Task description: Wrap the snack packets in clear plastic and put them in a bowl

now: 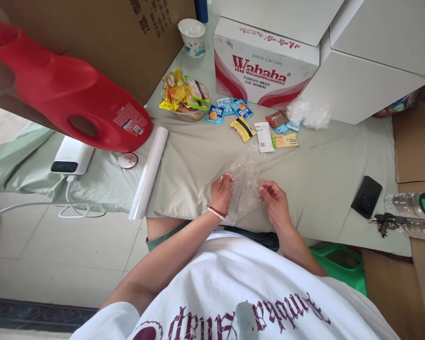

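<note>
A crinkled clear plastic bag [246, 177] is stretched between my two hands over the cloth-covered surface. My left hand [222, 192], with a bracelet at the wrist, is closed on its left side. Thumb and fingers of my right hand [274, 200] pinch its right side. Just beyond the bag lie a white packet [264, 137], a yellow packet [242, 129] and a pale green-ended packet [285, 140]. Several blue sachets [242, 109] and a reddish-brown packet [276, 118] are scattered behind them. A clear bowl [191, 114] of wrapped snacks stands at the back left.
A Wahaba-style white water carton [265, 66] and a paper cup [193, 38] stand at the back. Left are a roll of film [148, 172], a large red bottle [74, 89] and a white power bank [72, 156]. Crumpled plastic [309, 112], a phone [367, 196] and bottles [411, 205] are right.
</note>
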Demonstrator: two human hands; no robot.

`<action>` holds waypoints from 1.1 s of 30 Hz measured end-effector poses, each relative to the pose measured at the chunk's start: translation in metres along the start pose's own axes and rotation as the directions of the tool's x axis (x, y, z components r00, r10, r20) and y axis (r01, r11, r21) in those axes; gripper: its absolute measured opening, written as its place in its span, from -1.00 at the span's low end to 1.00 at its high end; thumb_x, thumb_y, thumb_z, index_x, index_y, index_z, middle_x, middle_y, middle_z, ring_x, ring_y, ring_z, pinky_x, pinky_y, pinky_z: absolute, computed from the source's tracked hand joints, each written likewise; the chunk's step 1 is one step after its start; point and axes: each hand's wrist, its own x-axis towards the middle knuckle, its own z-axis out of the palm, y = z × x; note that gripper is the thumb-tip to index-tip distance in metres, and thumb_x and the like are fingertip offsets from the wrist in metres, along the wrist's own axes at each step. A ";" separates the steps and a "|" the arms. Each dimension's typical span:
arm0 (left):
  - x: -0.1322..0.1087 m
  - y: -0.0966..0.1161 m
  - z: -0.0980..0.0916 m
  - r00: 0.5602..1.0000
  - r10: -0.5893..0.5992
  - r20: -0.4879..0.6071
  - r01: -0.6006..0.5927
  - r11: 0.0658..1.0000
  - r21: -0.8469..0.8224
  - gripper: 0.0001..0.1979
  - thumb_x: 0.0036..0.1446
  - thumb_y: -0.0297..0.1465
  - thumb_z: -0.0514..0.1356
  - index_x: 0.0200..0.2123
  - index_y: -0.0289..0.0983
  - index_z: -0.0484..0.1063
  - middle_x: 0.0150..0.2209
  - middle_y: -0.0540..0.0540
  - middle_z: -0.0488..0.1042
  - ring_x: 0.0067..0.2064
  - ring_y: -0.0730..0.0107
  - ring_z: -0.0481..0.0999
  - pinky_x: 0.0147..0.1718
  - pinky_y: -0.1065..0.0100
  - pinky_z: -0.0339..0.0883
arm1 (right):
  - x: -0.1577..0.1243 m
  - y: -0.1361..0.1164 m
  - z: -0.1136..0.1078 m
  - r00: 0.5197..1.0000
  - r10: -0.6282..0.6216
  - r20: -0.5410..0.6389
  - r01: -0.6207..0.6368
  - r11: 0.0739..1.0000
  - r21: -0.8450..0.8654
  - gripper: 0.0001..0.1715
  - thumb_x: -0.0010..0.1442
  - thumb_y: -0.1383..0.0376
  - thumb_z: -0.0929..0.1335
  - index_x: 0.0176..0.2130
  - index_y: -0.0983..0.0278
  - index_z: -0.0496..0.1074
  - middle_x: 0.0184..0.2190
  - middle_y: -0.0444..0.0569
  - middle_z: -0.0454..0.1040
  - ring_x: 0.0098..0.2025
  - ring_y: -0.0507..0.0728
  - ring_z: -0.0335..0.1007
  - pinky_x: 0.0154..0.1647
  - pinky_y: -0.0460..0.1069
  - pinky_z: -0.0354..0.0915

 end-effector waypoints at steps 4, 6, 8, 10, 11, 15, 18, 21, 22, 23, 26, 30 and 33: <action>0.010 0.001 -0.013 0.996 0.074 -0.044 -0.070 0.993 0.096 -0.63 0.35 -0.05 0.12 -0.39 -0.17 0.39 -0.64 0.13 0.08 -0.59 0.43 0.12 -0.53 0.36 0.02 | -0.005 0.006 -0.031 0.983 0.066 -0.171 -0.065 0.998 0.010 -0.54 0.05 -0.06 0.51 -0.24 0.20 0.44 -0.44 -0.17 0.40 -0.45 0.02 0.25 -0.47 -0.08 0.24; 0.012 0.000 -0.024 0.980 0.178 -0.092 -0.154 0.964 0.217 -0.70 0.31 -0.08 0.17 -0.30 -0.18 0.40 -0.57 0.10 0.20 -0.52 0.41 0.25 -0.47 0.37 0.15 | -0.008 0.010 -0.053 0.978 0.107 -0.179 -0.123 0.989 -0.085 -0.49 0.05 -0.10 0.49 -0.21 0.21 0.43 -0.42 -0.15 0.43 -0.44 0.03 0.27 -0.47 -0.07 0.25; 0.011 0.000 -0.035 0.925 0.353 -0.140 -0.274 0.876 0.396 -0.71 0.23 -0.13 0.26 -0.15 -0.21 0.41 -0.42 0.03 0.38 -0.37 0.36 0.41 -0.35 0.34 0.31 | -0.011 0.010 -0.075 0.985 0.109 -0.135 -0.141 0.957 -0.255 -0.43 0.06 -0.12 0.48 -0.14 0.23 0.45 -0.36 -0.10 0.48 -0.38 0.07 0.34 -0.40 -0.03 0.32; 0.006 -0.001 -0.043 0.791 0.600 -0.118 -0.420 0.673 0.608 -0.59 0.14 -0.19 0.33 -0.01 -0.25 0.41 -0.17 -0.13 0.49 -0.13 0.22 0.51 -0.14 0.22 0.41 | -0.011 0.003 -0.094 0.993 0.043 -0.114 -0.088 0.898 -0.430 -0.38 0.10 -0.12 0.46 -0.05 0.25 0.47 -0.26 -0.01 0.53 -0.27 0.13 0.43 -0.29 0.03 0.38; 0.004 -0.001 -0.046 0.695 0.717 -0.057 -0.485 0.526 0.699 -0.57 0.14 -0.24 0.34 0.03 -0.26 0.42 -0.07 -0.21 0.50 -0.02 0.14 0.51 -0.02 0.14 0.40 | -0.009 -0.003 -0.100 0.992 -0.020 -0.128 -0.048 0.862 -0.504 -0.37 0.14 -0.12 0.44 -0.01 0.26 0.47 -0.20 0.04 0.55 -0.21 0.16 0.45 -0.24 0.05 0.40; -0.002 0.003 -0.042 0.374 0.788 0.489 -0.725 -0.080 0.684 -0.75 0.29 -0.49 0.18 -0.02 -0.16 0.54 -0.03 -0.18 0.60 0.18 0.14 0.50 0.25 0.03 0.19 | 0.006 -0.028 -0.087 0.918 -0.358 -0.169 0.140 0.692 -0.709 -0.48 0.33 -0.05 0.32 0.04 0.27 0.47 -0.03 0.18 0.52 -0.07 0.22 0.47 -0.14 0.12 0.47; 0.004 0.008 -0.030 0.304 0.503 0.809 -0.861 -0.219 0.459 -0.62 0.35 -0.53 0.08 0.09 -0.09 0.55 0.09 -0.11 0.62 0.29 0.25 0.46 0.35 0.07 0.10 | 0.020 -0.029 -0.054 0.860 -0.490 0.146 0.406 0.481 -0.777 -0.53 0.45 0.07 0.22 0.12 0.26 0.48 0.12 0.22 0.49 0.14 0.26 0.41 0.13 0.20 0.44; 0.015 0.011 -0.029 0.421 0.334 0.843 -0.845 -0.193 0.499 -0.54 0.43 -0.36 0.03 0.33 -0.13 0.39 0.38 -0.21 0.38 0.43 0.11 0.31 0.45 -0.15 -0.10 | 0.031 -0.008 -0.037 0.801 -0.354 0.482 0.584 0.291 -0.758 -0.44 0.47 0.14 0.21 0.33 0.28 0.37 0.37 0.18 0.31 0.44 0.28 0.13 0.45 0.27 0.17; 0.018 0.011 -0.032 0.486 0.316 0.815 -0.812 -0.182 0.555 -0.50 0.45 -0.31 0.00 0.38 -0.15 0.32 0.43 -0.24 0.28 0.45 0.05 0.27 0.46 -0.24 -0.19 | 0.032 0.001 -0.039 0.806 -0.304 0.509 0.584 0.265 -0.767 -0.39 0.47 0.14 0.22 0.38 0.31 0.31 0.43 0.19 0.22 0.49 0.30 0.04 0.49 0.29 0.09; 0.020 0.011 -0.037 0.547 0.305 0.780 -0.774 -0.170 0.610 -0.47 0.46 -0.27 -0.03 0.43 -0.17 0.25 0.47 -0.26 0.20 0.46 0.00 0.24 0.45 -0.32 -0.28 | 0.032 0.011 -0.046 0.823 -0.273 0.498 0.561 0.256 -0.787 -0.35 0.47 0.13 0.22 0.41 0.34 0.27 0.47 0.20 0.15 0.52 0.32 -0.03 0.51 0.31 0.05; 0.024 0.011 -0.056 0.657 0.281 0.700 -0.691 -0.146 0.708 -0.40 0.47 -0.19 -0.09 0.49 -0.20 0.10 0.49 -0.28 0.12 0.48 -0.06 0.20 0.43 -0.42 -0.44 | 0.027 0.029 -0.081 0.866 -0.264 0.424 0.492 0.305 -0.816 -0.28 0.47 0.06 0.21 0.45 0.33 0.21 0.50 0.23 0.07 0.54 0.32 -0.06 0.50 0.36 0.04; 0.024 0.012 -0.067 0.709 0.274 0.649 -0.637 -0.146 0.757 -0.37 0.47 -0.16 -0.13 0.51 -0.23 0.06 0.50 -0.29 0.07 0.51 -0.03 0.12 0.43 -0.39 -0.41 | 0.034 0.011 -0.125 0.859 -0.183 0.478 0.505 0.452 -0.735 -0.36 0.45 0.01 0.22 0.38 0.15 0.32 0.36 0.12 0.34 0.40 0.25 0.25 0.38 0.29 0.26; 0.020 0.010 -0.063 0.731 0.279 0.623 -0.607 -0.154 0.780 -0.36 0.47 -0.17 -0.13 0.50 -0.26 0.07 0.50 -0.30 0.08 0.51 -0.05 0.12 0.43 -0.39 -0.36 | 0.074 -0.023 -0.137 0.895 -0.157 0.418 0.444 0.410 -0.796 -0.48 0.43 0.09 0.23 0.23 0.17 0.48 0.15 0.12 0.53 0.17 0.27 0.46 0.22 0.24 0.41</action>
